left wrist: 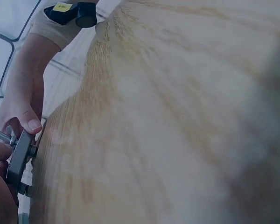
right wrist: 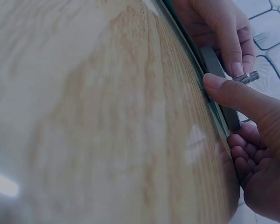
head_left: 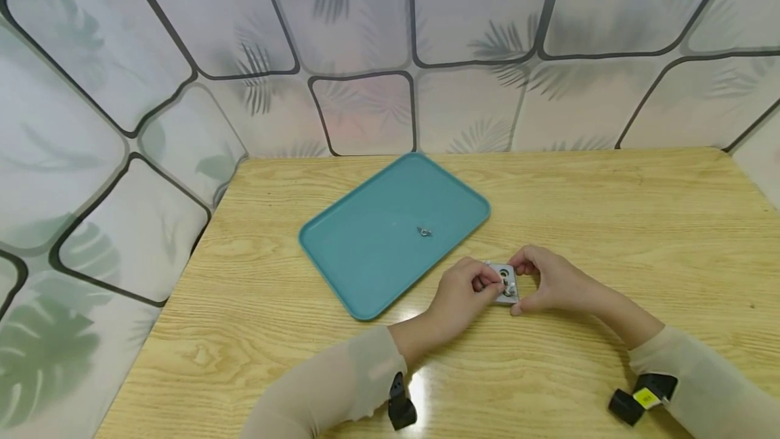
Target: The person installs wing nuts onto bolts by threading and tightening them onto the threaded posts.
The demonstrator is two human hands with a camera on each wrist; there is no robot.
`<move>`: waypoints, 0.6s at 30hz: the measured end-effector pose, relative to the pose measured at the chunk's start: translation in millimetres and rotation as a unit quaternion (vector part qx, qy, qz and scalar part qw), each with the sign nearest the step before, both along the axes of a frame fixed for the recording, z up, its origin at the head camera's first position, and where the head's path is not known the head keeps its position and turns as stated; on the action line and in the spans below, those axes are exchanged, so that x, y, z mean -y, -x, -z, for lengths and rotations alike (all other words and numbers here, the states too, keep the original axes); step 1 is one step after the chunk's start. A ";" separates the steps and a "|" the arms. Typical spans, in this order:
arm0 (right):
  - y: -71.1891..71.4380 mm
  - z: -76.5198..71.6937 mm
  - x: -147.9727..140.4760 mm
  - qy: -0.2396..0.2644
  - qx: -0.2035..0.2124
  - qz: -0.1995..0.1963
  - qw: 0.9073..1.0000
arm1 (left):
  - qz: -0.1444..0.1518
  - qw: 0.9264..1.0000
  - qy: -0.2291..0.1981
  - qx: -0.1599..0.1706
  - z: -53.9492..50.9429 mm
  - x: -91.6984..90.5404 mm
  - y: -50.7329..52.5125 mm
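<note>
A small grey metal plate (head_left: 514,282) with holes is held just off the wooden table. My right hand (head_left: 551,281) grips its right side between thumb and fingers. A threaded bolt (right wrist: 253,77) sticks out of one face, and bolt heads (left wrist: 32,150) show on the other. The left hand (head_left: 466,293) pinches with thumb and forefinger at what looks like a wing nut (head_left: 509,290) on that bolt, which the fingertips partly hide. Another wing nut (head_left: 424,231) lies on the blue-green tray (head_left: 372,242).
The tray lies slantwise on the wooden table (head_left: 640,222), behind and left of my hands. A patterned curtain (head_left: 365,26) stands behind the table and along its left side. A black camera is strapped to each sleeve.
</note>
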State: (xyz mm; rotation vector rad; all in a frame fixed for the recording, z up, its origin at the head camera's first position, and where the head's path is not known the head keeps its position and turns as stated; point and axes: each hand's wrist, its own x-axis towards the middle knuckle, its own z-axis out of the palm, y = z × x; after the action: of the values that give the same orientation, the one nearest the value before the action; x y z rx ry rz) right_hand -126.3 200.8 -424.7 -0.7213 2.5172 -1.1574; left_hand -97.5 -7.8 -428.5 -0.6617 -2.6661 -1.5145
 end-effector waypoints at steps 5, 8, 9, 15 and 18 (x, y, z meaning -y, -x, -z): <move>-0.1 0.2 0.3 0.001 -0.001 -0.001 1.000 | 0.014 1.000 0.005 0.000 2.0 0.6 1.2; -0.2 0.4 0.2 0.000 -0.001 -0.001 1.000 | 0.033 0.999 0.004 0.023 3.1 0.6 2.1; -0.2 0.6 0.0 -0.001 -0.002 -0.002 1.000 | 0.039 0.999 0.008 0.029 2.7 0.5 2.2; 0.4 1.4 -0.3 -0.001 -0.013 -0.006 1.000 | 0.050 0.998 0.028 0.021 -0.5 -0.3 -0.1; 0.7 1.6 -0.7 0.003 -0.010 -0.005 1.000 | 0.046 0.999 0.025 0.010 0.1 -0.8 -0.4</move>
State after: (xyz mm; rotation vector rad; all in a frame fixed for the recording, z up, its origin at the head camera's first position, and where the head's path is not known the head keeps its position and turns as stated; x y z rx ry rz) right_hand -126.9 201.6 -426.3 -0.7493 2.5238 -1.1611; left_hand -97.1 -7.0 -428.6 -0.7880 -2.7322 -1.4865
